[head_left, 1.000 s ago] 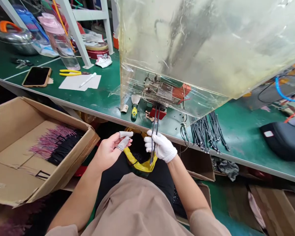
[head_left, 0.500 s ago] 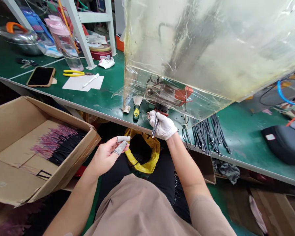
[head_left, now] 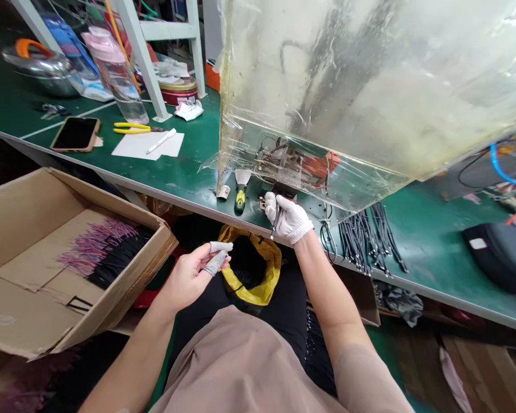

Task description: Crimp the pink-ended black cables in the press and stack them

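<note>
My right hand (head_left: 287, 217), in a white glove, is closed on a pair of thin black cables (head_left: 276, 222) and pushes them under the clear plastic guard (head_left: 352, 86) into the small machine (head_left: 284, 166) on the green bench. My left hand (head_left: 195, 269) hovers bare over my lap beside a yellow bag (head_left: 262, 275). Its thumb and forefinger wear finger cots, pinched together, and I see nothing between them.
An open cardboard box (head_left: 47, 252) at my left holds black cables with pink ends (head_left: 98, 244). A bundle of black cables (head_left: 365, 232) lies right of the machine. A phone (head_left: 76, 133), yellow pliers (head_left: 133, 128), paper with a pen (head_left: 148, 144) and a bottle (head_left: 116, 74) sit far left.
My right hand has moved up and forward from above the yellow bag to the machine, carrying the cables in. My left hand has barely moved.
</note>
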{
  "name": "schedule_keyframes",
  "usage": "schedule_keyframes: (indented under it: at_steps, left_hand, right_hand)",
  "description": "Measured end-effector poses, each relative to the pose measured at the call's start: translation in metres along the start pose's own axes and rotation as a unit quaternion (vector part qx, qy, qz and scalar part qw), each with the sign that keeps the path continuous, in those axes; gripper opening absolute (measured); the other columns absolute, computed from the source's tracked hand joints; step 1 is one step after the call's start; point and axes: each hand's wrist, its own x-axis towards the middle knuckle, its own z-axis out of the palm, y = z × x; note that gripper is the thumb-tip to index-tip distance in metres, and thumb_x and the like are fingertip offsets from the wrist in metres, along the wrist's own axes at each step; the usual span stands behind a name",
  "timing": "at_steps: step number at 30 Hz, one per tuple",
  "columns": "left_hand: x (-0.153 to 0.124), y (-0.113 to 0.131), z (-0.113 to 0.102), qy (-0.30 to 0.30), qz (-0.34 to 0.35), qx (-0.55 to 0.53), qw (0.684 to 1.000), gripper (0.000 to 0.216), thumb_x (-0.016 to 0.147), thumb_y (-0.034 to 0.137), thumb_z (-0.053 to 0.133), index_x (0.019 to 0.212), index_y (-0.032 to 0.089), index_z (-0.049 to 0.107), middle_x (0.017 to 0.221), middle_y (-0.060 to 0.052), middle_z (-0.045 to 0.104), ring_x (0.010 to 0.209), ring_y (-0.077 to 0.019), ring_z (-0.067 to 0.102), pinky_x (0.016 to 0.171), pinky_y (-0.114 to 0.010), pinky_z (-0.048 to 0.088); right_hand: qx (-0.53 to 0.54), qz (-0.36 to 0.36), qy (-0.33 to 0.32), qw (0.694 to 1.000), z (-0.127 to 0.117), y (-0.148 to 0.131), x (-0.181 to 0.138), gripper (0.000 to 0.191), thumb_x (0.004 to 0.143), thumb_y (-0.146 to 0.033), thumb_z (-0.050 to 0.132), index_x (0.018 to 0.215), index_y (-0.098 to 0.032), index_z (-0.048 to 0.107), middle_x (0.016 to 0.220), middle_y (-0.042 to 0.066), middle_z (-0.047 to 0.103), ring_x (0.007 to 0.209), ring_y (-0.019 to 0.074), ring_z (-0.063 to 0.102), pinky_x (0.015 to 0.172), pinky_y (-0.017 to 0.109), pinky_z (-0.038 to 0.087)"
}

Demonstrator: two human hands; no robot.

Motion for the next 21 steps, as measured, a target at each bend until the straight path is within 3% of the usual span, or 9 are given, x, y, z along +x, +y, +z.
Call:
schedule_keyframes:
  at_steps: [5, 9, 13, 16, 18, 21]
  left_hand:
    - [0.001, 0.004, 0.012, -0.013, -0.011, -0.037, 0.999, 0.037, 0.089, 0.038, 0.066, 0.115, 0.013, 0.070, 0.098, -0.012, 0.076, 0.086, -0.0212, 0.074, 0.082, -0.034, 0.062]
    - [0.003, 0.005, 0.011, -0.002, -0.013, -0.045, 0.999, 0.040, 0.088, 0.040, 0.067, 0.115, 0.011, 0.069, 0.101, -0.014, 0.075, 0.089, -0.0223, 0.073, 0.083, -0.035, 0.061]
    - [0.001, 0.009, 0.007, 0.009, -0.011, -0.036, 0.999, 0.041, 0.087, 0.043, 0.068, 0.114, 0.013, 0.069, 0.099, -0.013, 0.076, 0.087, -0.0222, 0.073, 0.082, -0.037, 0.062]
    - [0.002, 0.012, 0.007, -0.001, -0.014, -0.028, 1.000, 0.040, 0.088, 0.045, 0.067, 0.114, 0.014, 0.070, 0.097, -0.012, 0.076, 0.087, -0.0223, 0.074, 0.083, -0.038, 0.062]
    - [0.001, 0.012, 0.006, -0.012, -0.012, -0.023, 1.000, 0.041, 0.088, 0.046, 0.067, 0.114, 0.015, 0.070, 0.097, -0.012, 0.076, 0.087, -0.0222, 0.075, 0.083, -0.037, 0.063]
    - [-0.002, 0.010, 0.001, -0.019, -0.008, -0.012, 1.000, 0.044, 0.087, 0.049, 0.068, 0.116, 0.015, 0.071, 0.098, -0.012, 0.076, 0.086, -0.0218, 0.075, 0.083, -0.035, 0.063]
  right_hand:
    - [-0.117, -0.054, -0.040, 0.991, -0.018, 0.006, -0.010, 0.012, 0.094, -0.024, 0.061, 0.099, -0.016, 0.068, 0.093, 0.006, 0.077, 0.077, 0.0151, 0.073, 0.072, 0.027, 0.064]
    - [-0.288, -0.087, -0.072, 0.951, -0.054, -0.011, -0.027, 0.044, 0.079, -0.040, 0.081, 0.114, -0.018, 0.067, 0.121, 0.014, 0.072, 0.102, 0.0238, 0.073, 0.095, 0.041, 0.059]
    - [-0.425, -0.144, 0.044, 0.893, -0.086, -0.050, -0.061, 0.065, 0.063, -0.058, 0.087, 0.114, -0.022, 0.067, 0.121, 0.021, 0.070, 0.100, 0.0331, 0.073, 0.101, 0.059, 0.053]
    - [-0.450, -0.210, 0.135, 0.858, -0.100, -0.080, -0.093, 0.062, 0.053, -0.067, 0.085, 0.102, -0.033, 0.070, 0.118, 0.023, 0.069, 0.099, 0.0382, 0.073, 0.100, 0.061, 0.052]
    - [-0.453, -0.268, 0.207, 0.825, -0.104, -0.097, -0.115, 0.051, 0.053, -0.069, 0.081, 0.095, -0.041, 0.069, 0.118, 0.022, 0.069, 0.099, 0.0386, 0.072, 0.099, 0.059, 0.052]
    - [-0.459, -0.318, 0.318, 0.766, -0.107, -0.115, -0.147, 0.038, 0.066, -0.064, 0.072, 0.098, -0.045, 0.065, 0.126, 0.015, 0.067, 0.104, 0.0360, 0.071, 0.100, 0.059, 0.051]
